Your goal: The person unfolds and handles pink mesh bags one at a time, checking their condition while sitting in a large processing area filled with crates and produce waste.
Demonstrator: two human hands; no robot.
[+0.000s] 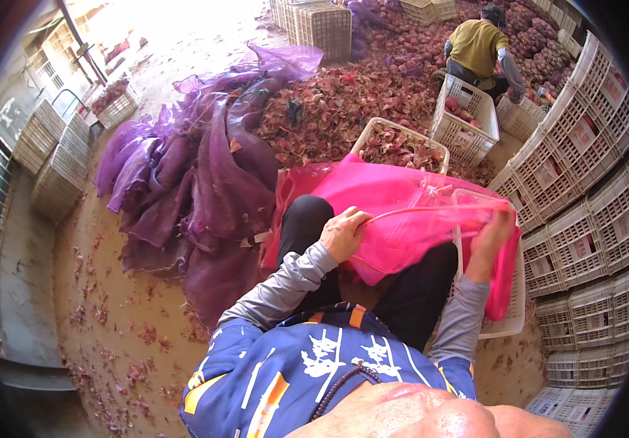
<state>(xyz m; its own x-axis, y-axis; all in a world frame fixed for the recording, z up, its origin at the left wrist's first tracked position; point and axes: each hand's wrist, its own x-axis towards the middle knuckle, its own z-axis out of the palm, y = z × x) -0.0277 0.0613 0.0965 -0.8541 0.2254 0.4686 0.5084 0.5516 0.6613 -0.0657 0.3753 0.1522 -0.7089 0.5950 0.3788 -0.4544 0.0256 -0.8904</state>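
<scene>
Head-height fisheye — steeply downward, close

I make it two hands on the near person, one left hand [342,235] and one right hand [491,237], and one co-worker [475,50] over there. One crate of onion skins [401,126], one crate of onions [463,142] beside that co-worker, one white crate [506,325] by the near person's leg. The pink mesh [344,191] could be one piece or several; the purple mesh [216,168] and the stacked crates [598,171] overlap too much for me to count.
</scene>
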